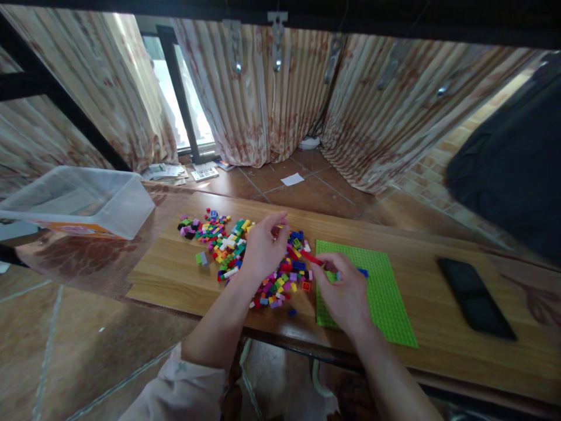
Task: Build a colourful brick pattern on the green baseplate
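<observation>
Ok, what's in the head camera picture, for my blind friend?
A person's right hand holds a red brick at the edge of a green baseplate, while the left hand is over a pile of colourful bricks on a wooden table. A clear tub sits left, a black phone right.

The brick pile [223,240] lay on the table [175,275], left of the baseplate [385,286]; the phone [475,298] lay farther right, the container [83,202] far left.

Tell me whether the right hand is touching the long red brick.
Touching. The head view shows the right hand pinching one end of the red brick at the green baseplate's left edge.
</observation>
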### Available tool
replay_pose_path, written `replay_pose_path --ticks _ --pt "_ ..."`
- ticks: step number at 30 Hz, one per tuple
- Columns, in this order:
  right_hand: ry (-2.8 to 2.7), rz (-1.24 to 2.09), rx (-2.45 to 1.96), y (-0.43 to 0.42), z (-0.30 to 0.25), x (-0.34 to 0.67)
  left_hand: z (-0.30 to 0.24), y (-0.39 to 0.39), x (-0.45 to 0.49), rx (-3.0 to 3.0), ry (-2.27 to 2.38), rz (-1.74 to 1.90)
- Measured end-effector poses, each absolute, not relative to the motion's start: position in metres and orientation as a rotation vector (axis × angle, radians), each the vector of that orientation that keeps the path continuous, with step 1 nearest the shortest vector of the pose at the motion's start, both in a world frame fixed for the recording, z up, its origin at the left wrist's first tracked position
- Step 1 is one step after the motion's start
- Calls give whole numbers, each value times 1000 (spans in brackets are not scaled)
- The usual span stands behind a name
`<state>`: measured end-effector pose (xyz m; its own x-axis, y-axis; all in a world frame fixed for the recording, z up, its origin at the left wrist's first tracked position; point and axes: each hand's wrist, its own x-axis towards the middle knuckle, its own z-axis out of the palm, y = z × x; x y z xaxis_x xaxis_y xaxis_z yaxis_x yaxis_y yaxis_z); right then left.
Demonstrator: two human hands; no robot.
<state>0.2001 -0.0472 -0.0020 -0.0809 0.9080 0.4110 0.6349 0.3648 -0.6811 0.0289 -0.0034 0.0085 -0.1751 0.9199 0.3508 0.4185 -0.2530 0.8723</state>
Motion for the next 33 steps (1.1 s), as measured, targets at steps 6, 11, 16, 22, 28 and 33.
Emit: replay_pose_path --ticks 6,11,16,22,28,33 --pt "-1550 358 -1613 -41 -4 260 7 -18 65 1782 1353 1187" --pt "-1595 465 -1633 -43 -4 287 0 -21 79 1859 1245 1078" --pt "-1735 609 -1590 -48 -6 296 -4 -23 84 1896 1246 1031" --pt "-1791 612 -1624 -51 -10 299 -5 -28 94 1911 1228 980" --pt "-1760 585 -1693 -52 -10 296 -6 -32 101 1945 1213 926" --pt "-1782 492 -1771 -53 -9 294 -7 -30 99 1950 1226 924"
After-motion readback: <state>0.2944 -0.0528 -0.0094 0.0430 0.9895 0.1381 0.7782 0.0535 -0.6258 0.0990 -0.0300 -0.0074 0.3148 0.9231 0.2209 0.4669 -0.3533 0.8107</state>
